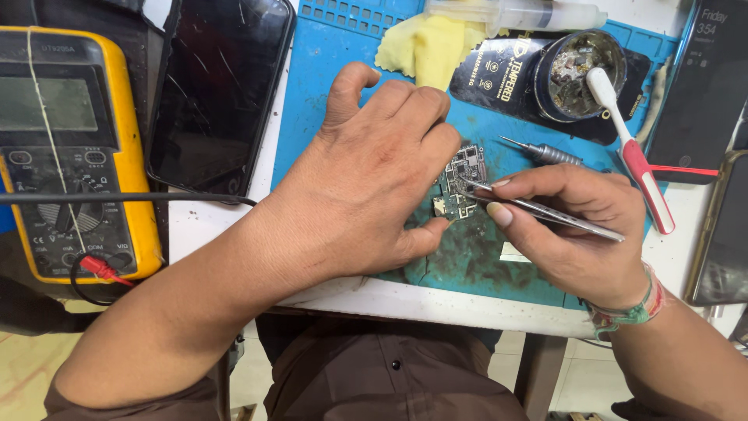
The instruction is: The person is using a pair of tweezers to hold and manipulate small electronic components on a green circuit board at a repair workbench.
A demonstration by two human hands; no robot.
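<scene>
Here the left hand (366, 179) lies palm-down on the blue work mat (312, 86), its curled fingers and thumb pinning a small circuit board (461, 183) at the mat's middle. The right hand (573, 226) pinches metal tweezers (545, 210) between thumb and fingers, the tips touching the board's upper part. A screwdriver (545, 152) lies just beyond the right hand, a white-and-red toothbrush (631, 148) rests against a round tin (579, 74), and a yellow multimeter (70, 156) sits far left beside a dark phone (218, 93).
</scene>
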